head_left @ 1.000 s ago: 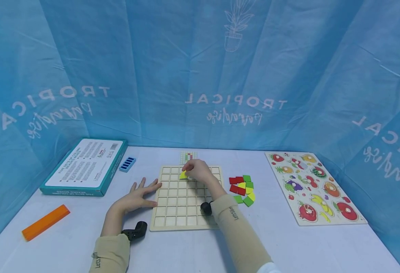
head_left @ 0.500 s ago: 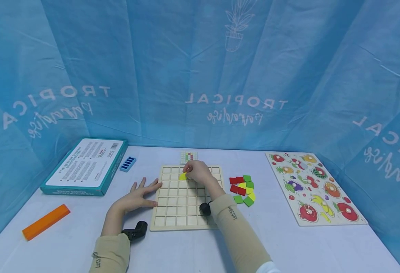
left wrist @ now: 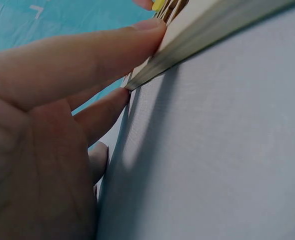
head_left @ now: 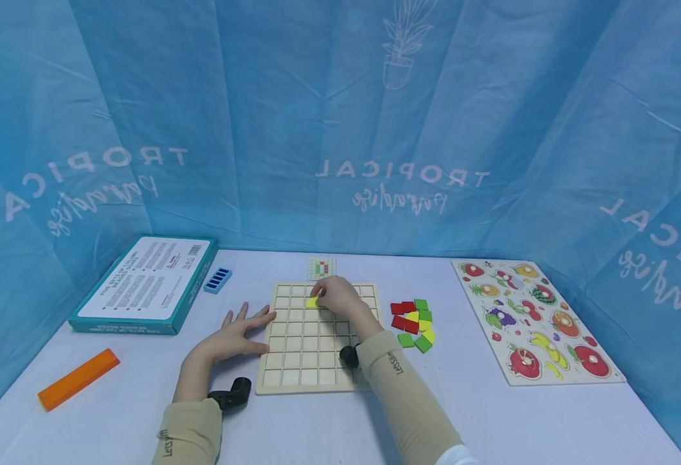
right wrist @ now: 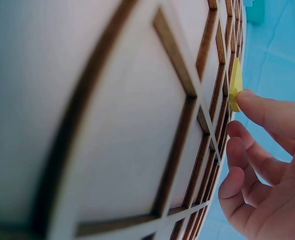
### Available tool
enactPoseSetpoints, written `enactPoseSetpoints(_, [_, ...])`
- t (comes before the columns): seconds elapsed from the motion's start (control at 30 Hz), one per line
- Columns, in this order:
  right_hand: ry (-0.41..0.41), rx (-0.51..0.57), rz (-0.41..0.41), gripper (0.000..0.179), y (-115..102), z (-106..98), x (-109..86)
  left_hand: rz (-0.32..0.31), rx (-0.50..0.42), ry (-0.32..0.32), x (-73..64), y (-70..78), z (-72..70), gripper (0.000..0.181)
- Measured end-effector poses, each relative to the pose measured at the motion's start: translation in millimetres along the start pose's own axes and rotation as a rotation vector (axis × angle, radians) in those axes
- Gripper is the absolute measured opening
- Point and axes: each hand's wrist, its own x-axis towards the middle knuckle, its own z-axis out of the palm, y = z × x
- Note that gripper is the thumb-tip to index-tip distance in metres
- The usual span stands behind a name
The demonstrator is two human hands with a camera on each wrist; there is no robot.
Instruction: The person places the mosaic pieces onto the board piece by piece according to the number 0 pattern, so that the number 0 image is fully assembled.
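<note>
A wooden grid board lies flat on the table, its cells bounded by raised strips. My right hand is over the board's far rows and pinches a small yellow tile at its edge. In the right wrist view the thumb touches the yellow tile, which juts a little above the strips; the fingertip behind it is hidden. My left hand rests at the board's left edge with fingers spread. In the left wrist view, fingertips touch the board's side.
Red tiles, green tiles and yellow ones lie right of the board. A pattern card sits behind it. Left are a teal box, a blue piece and an orange bar; right, a fruit puzzle.
The yellow tile has gone from tilted to lying flatter over its cell. My right hand has lowered slightly with it; my left hand has stayed in place.
</note>
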Motion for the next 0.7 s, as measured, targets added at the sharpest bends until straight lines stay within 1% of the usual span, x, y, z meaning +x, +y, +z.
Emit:
enactPoseSetpoints(0.17, [-0.013, -0.025, -0.002, 0.016, -0.5, 0.0, -0.1, -0.004, 0.04, 0.021, 1.7, 3.3, 2.7, 0.083])
enactPoseSetpoints(0.27, [-0.024, -0.019, 0.0, 0.018, 0.1, 0.9, 0.4, -0.009, 0.056, 0.026, 2.2, 3.9, 4.1, 0.085])
enactPoseSetpoints(0.5, [-0.03, 0.0, -0.003, 0.02, 2.1, 0.3, 0.3, -0.017, 0.069, 0.016, 2.3, 3.7, 5.1, 0.088])
enactPoseSetpoints(0.7, [-0.052, 0.006, -0.018, 0.027, 1.2, -4.6, -3.8, -0.015, 0.072, 0.01, 2.1, 4.7, 3.6, 0.089])
